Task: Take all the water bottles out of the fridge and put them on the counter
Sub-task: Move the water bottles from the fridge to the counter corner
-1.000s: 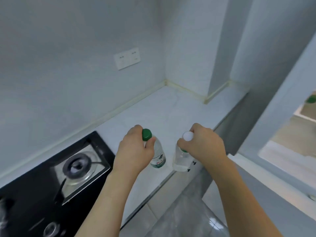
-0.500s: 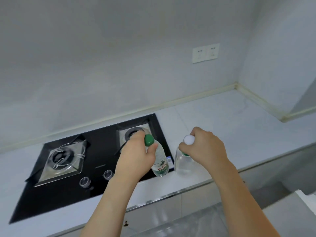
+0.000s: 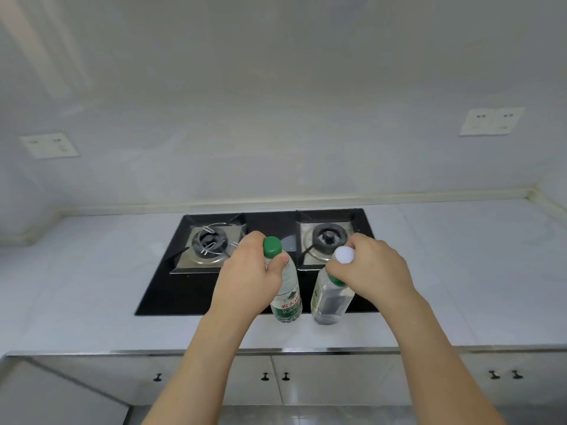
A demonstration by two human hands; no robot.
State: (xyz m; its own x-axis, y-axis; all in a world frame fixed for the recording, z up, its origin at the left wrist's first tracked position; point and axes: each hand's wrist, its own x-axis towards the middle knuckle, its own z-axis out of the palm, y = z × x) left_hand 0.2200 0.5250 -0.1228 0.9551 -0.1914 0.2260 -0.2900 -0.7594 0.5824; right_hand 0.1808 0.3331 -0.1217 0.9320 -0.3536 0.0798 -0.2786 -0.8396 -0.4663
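left hand (image 3: 248,277): curled round the neck and shoulder of the green-capped bottle (image 3: 287,289), thumb just under the cap, fingers wrapped round the far side.
right hand (image 3: 372,269): gripping the top of the white-capped bottle (image 3: 329,297) from the right, fingers closed round the neck, white cap poking out at the thumb side.
green-capped bottle: upright, clear plastic, green-and-white label with red characters on the lower body. Base sits at the front edge of the hob (image 3: 190,289), about where black glass meets the counter (image 3: 92,271); cannot tell whether it is resting or just above the surface.
white-capped bottle: upright, slightly tilted, clear body with a green band under the hand. Just beside the other bottle, to its right, a narrow gap between them. Base on the same front line of the hob; contact cannot be told either.
hob: black glass, set into the counter, two burners on steel trays, both behind the hands.
counter: pale, runs left and right of the hob, metal strip along the front edge.
cabinet doors (image 3: 337,378): below the counter, small dark knobs.
wall sockets: one plate at left (image 3: 49,145), one at right (image 3: 491,121).
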